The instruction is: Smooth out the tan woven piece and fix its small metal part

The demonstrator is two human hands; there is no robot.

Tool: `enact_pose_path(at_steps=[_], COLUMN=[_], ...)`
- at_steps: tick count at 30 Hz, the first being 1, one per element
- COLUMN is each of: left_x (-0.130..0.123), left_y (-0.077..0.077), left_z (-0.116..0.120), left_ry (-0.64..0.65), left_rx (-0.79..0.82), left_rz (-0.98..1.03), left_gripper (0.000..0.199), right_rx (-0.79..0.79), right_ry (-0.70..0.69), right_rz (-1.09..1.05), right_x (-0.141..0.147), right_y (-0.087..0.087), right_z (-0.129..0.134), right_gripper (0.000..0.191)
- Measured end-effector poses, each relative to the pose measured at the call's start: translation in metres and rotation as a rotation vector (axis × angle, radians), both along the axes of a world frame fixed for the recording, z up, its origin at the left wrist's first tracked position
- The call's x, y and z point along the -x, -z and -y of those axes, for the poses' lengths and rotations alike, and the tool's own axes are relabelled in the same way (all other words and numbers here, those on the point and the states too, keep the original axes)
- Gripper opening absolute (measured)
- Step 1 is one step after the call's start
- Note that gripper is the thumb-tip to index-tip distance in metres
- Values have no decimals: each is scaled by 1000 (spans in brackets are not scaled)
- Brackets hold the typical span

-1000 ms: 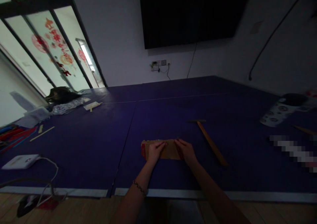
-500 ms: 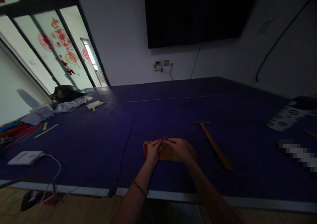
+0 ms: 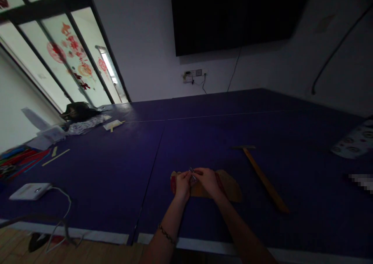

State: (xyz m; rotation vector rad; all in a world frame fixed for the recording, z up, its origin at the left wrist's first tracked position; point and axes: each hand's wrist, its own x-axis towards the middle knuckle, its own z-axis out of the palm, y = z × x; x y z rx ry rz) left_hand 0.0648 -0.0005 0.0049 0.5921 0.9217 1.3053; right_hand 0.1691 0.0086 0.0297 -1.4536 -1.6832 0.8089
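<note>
My left hand (image 3: 182,184) and my right hand (image 3: 206,180) meet at the fingertips, both closed in a pinch. Small shiny metal pieces (image 3: 191,171), thin and rod-like, show between them; the dim light hides their exact kind. Under both hands lies a flat brown piece of cardboard (image 3: 231,186) with red patches, partly covered by my fingers and wrists. To the right of it, a hammer (image 3: 265,180) with a long wooden handle rests on the table, its slim metal head pointing away from me.
The blue-purple table (image 3: 110,170) has a seam left of my hands. On its left are a white device (image 3: 30,191) with a cable, thin strips (image 3: 56,157), red and blue items (image 3: 21,161) and a dark bag (image 3: 80,111). A patterned cylindrical object (image 3: 354,142) sits far right.
The view has shifted slightly, so the hammer and the patterned object appear farther right. My hands stay together over the cardboard, and the metal pieces now show more clearly between my fingertips.
</note>
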Motion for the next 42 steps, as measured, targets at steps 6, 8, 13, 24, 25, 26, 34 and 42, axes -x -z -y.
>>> enact_pose_path(at_steps=[6, 8, 13, 24, 25, 26, 34, 42], left_x=[2, 3, 4, 5, 5, 5, 6, 7], left_y=[-8, -8, -7, -4, -4, -4, -5, -7], left_z=[3, 3, 2, 2, 2, 2, 2, 2], left_ry=[16, 20, 38, 102, 104, 108, 118, 117], left_rx=[31, 40, 42, 27, 23, 20, 18, 44], left_rz=[48, 46, 41, 0, 0, -1, -3, 7], left_gripper=[21, 21, 23, 24, 24, 24, 23, 21], right_rx=[-23, -43, -73, -80, -90, -101, -124, -22], right_ry=[25, 34, 60, 114, 107, 98, 69, 88], right_rz=[182, 224, 307, 322, 328, 337, 194, -143], right_x=[1, 1, 1, -1, 0, 0, -1, 0], right_y=[-7, -9, -10, -6, -7, -7, -4, 9], right_z=[5, 6, 8, 4, 4, 4, 3, -2], right_gripper=[20, 20, 21, 24, 24, 23, 19, 10])
